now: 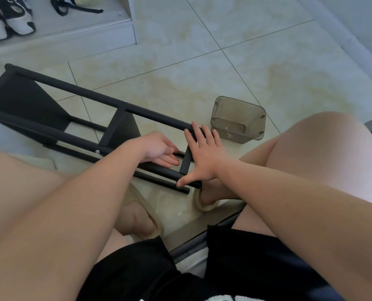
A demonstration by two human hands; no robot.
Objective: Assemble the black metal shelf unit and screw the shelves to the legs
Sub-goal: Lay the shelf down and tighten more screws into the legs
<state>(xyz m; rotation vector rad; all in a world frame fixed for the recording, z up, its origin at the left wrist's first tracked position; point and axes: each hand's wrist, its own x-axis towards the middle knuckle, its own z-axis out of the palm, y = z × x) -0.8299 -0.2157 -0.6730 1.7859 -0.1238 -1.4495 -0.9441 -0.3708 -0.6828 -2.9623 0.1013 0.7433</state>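
Floor tiles (pixel 202 72) carried the shelf unit (pixel 89 96) on its side, right hand (pixel 202 155) spread flat on its near end, left hand (pixel 159 151) just inside, grip unclear; steady bracing seemed wise for screwing.

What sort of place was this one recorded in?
Most likely a home, perhaps an entryway: a tiled floor, sneakers on a low white shoe shelf, and the person sitting in slippers with the black shelf unit lying on the floor.

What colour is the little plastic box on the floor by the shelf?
See-through smoky grey-brown; the plastic box shows best in the head view.
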